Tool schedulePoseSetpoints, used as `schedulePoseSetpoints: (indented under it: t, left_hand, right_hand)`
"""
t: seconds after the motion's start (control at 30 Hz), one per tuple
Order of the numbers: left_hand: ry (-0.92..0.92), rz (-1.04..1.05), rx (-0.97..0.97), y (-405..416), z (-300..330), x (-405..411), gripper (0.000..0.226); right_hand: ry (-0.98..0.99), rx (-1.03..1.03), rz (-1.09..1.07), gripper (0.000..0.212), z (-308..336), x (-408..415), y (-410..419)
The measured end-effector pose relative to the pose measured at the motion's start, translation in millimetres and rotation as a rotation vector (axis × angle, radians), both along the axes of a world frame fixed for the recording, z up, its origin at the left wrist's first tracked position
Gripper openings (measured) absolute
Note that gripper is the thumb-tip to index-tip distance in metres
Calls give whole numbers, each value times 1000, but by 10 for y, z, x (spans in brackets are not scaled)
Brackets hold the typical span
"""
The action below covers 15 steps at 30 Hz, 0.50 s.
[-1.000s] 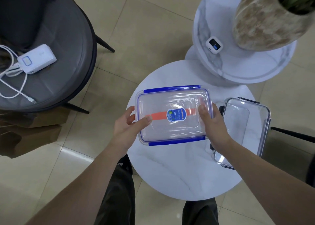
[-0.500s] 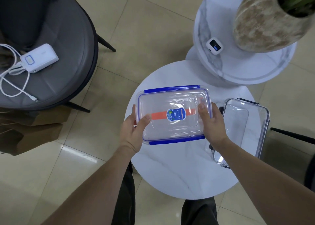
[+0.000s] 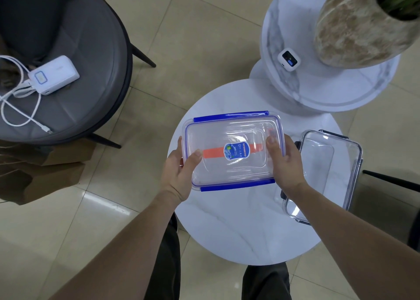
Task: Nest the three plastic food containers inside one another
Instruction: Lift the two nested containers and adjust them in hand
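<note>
A clear plastic container with a blue-clipped lid (image 3: 234,149) and an orange label band is held above the round white marble table (image 3: 238,227). My left hand (image 3: 179,172) grips its left short end, thumb on the lid. My right hand (image 3: 284,163) grips its right short end, thumb on top. Through the clear lid I see the outline of a smaller container inside, though I cannot tell how many. To the right on the table lies a clear lid or container with dark clips (image 3: 327,172), partly hidden by my right forearm.
A taller marble pedestal table (image 3: 295,90) at the back right carries a large speckled plant pot (image 3: 361,24) and a small white device (image 3: 288,59). A grey chair (image 3: 75,99) at the left holds a white power bank (image 3: 54,73) with cable. Dark chair legs (image 3: 391,179) show at the right.
My left hand slid in along the container's left end and its thumb now presses on the lid. The container has hardly shifted.
</note>
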<state>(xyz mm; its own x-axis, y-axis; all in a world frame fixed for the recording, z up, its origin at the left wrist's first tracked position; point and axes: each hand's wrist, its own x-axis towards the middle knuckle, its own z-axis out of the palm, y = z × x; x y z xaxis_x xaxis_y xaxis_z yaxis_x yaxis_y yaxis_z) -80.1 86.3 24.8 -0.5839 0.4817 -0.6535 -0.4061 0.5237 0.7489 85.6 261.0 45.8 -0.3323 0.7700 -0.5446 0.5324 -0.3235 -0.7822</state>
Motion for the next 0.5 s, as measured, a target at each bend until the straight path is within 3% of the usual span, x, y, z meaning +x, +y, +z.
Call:
schedulePoseSetpoints:
  t: [0.33,0.5]
  left_hand:
    - [-20,13,22,13,12,-8,81]
    - [-5,25,28,0,-2,10,80]
  right_hand:
    - [-3,2,31,45,1,3,17]
    - [-4,-17,6,33,-4,3,7]
